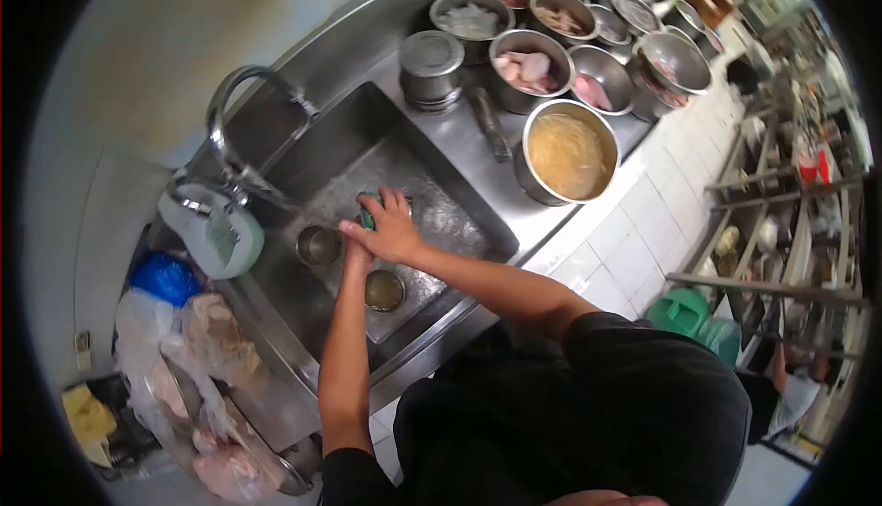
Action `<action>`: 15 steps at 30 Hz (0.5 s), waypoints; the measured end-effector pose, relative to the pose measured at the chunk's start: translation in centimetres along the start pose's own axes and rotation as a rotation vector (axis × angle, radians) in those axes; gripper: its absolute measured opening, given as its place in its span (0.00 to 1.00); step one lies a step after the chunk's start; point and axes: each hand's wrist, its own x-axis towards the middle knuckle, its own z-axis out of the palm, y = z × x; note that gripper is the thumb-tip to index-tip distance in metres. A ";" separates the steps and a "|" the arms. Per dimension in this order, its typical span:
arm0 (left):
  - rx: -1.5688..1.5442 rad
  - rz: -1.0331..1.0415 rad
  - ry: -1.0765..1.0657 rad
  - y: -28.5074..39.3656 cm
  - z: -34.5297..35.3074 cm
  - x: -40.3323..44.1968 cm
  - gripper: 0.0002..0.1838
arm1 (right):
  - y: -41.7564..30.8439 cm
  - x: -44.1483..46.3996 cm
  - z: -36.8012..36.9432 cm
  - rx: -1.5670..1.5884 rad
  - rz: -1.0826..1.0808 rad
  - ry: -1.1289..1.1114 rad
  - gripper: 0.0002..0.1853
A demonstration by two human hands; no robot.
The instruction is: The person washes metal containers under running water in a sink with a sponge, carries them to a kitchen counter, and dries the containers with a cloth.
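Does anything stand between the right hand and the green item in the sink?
Nothing visible does: the right hand is on the green item. The upper container and lower container sit off to the side.

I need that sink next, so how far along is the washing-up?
Done: nothing for certain; the round metal stack beside the sink may be clean, but I can't tell. In hand: a green pad under the right hand, the left hand close by; any item being scrubbed is hidden. Left: probably the two small round containers in the sink, both apparently holding liquid.
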 end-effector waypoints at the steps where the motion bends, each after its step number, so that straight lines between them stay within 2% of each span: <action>1: 0.150 -0.002 0.084 1.4 0.5 -1.7 0.24 | 0.0 0.1 2.1 -0.086 -0.012 -0.022 0.25; 3: 0.427 -0.027 0.291 5.3 3.7 -5.9 0.23 | 1.6 1.8 4.8 -0.056 0.037 -0.307 0.26; 4: 0.374 -0.030 0.255 4.8 2.6 -6.1 0.23 | 1.4 3.2 4.6 -0.015 0.098 -0.447 0.25; 5: 0.322 -0.026 0.222 4.1 1.1 -6.4 0.23 | -0.2 5.1 1.6 0.091 0.249 -0.598 0.24; 7: 0.098 -0.029 0.197 2.8 -0.1 -7.6 0.24 | 3.0 7.2 4.1 0.100 0.049 -0.814 0.25; 9: -0.125 -0.103 0.099 3.9 0.7 -9.8 0.20 | 3.5 7.6 3.1 0.209 0.321 -1.017 0.29; 11: -0.315 -0.072 0.075 3.7 0.8 -10.5 0.21 | 2.4 6.1 1.2 0.589 0.724 -1.026 0.31; 12: -0.409 -0.063 0.059 3.0 1.1 -10.9 0.22 | 3.7 5.0 1.4 0.729 0.806 -1.007 0.31; 14: -0.673 -0.014 0.209 2.6 2.4 -10.6 0.23 | 5.6 4.1 2.4 1.015 0.940 -0.927 0.32; 15: -0.802 0.014 0.281 2.3 3.2 -10.2 0.24 | 4.6 3.1 2.9 1.127 0.994 -0.738 0.32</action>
